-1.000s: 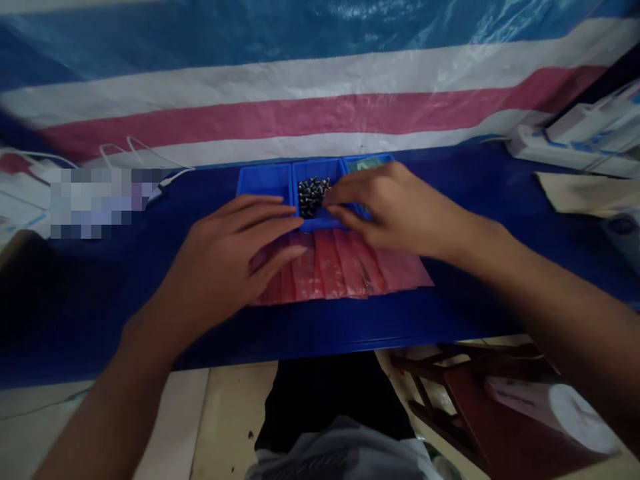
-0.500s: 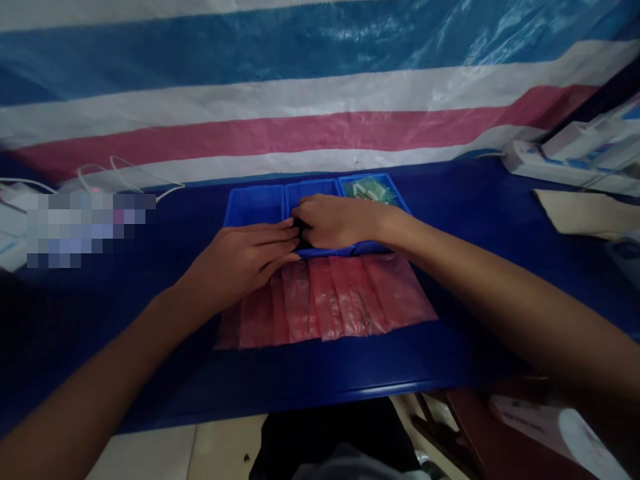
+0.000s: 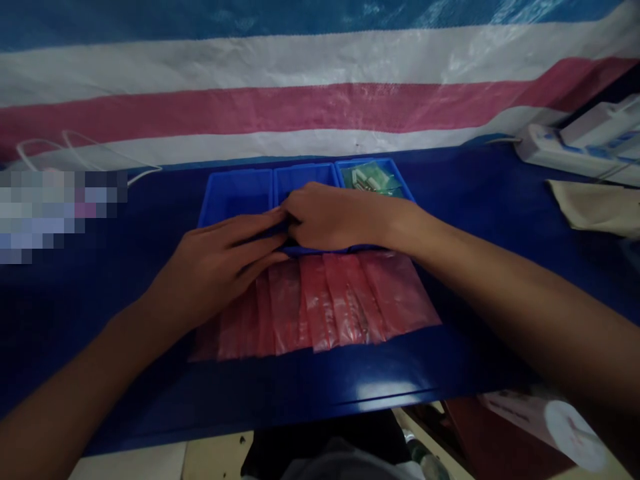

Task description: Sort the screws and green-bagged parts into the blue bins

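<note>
My right hand (image 3: 333, 217) is over the middle blue bin (image 3: 305, 175), its fingers curled downward; whatever they hold is hidden. Fingers stretched out, my left hand (image 3: 225, 257) reaches in from the left, its fingertips close against the right hand's fingers at the bin's front edge. The left blue bin (image 3: 240, 187) lies just beyond it. Below the hands, overlapping red translucent plastic bags (image 3: 345, 300) are spread in a row, partly covered by my left hand. In the right blue bin (image 3: 405, 188) is a green-tinted clear bag with small white cylindrical pieces (image 3: 367, 180).
The blue table (image 3: 470, 193) carries white boxes (image 3: 575, 153) and a beige sheet (image 3: 595, 207) at the right. A white cable (image 3: 145, 175) lies at the left beside a blurred patch. A striped plastic sheet (image 3: 280, 110) hangs behind. The table's front edge (image 3: 350, 408) is near.
The view has shifted slightly, bringing the bins and bags nearer the left. Both hands stay together at the middle bin, with the left fingers a little more spread.
</note>
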`<state>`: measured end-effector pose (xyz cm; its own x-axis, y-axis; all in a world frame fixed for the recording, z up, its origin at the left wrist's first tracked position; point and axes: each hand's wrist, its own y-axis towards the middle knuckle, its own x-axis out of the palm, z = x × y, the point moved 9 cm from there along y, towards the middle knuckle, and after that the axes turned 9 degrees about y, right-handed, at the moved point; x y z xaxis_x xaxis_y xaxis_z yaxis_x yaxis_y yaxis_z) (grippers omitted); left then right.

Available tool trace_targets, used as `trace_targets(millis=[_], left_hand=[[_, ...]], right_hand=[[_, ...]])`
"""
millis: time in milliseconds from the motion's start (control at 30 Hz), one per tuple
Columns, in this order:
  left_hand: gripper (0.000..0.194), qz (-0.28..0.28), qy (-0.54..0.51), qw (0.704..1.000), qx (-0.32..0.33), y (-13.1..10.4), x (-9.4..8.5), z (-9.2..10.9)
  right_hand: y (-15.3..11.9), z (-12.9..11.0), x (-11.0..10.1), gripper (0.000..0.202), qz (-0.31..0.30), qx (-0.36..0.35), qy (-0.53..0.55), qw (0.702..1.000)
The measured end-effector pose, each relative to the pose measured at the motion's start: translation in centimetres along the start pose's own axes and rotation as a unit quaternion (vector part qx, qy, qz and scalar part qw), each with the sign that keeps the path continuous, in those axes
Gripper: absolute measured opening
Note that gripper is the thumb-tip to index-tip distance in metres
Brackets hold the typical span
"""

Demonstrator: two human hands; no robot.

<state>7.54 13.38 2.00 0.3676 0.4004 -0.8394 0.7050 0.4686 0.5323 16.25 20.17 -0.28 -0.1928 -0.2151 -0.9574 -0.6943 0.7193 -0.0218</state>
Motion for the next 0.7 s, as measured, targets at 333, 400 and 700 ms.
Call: trace_targets(millis=[333,400,700], left_hand=[[0.019,-0.016,0.013,0.999,-0.037,-0.2,0.2,-0.1],[0.019,-0.011,0.018,0.999,-0.033,-0.2,0.1,0.0],[0.022,-0.026,0.023,0.998,-0.056,-0.6,0.4,-0.4]], right_hand=[[-0.2,0.9,0.0,0.033,0.004,0.027,-0.094,0.995],[-0.3,0.4,0.2,0.031,-0.008,0.016,-0.083,0.996],[-0.1,0.0,0.7,0.028,-0.047,0.024,-0.016,0.998]])
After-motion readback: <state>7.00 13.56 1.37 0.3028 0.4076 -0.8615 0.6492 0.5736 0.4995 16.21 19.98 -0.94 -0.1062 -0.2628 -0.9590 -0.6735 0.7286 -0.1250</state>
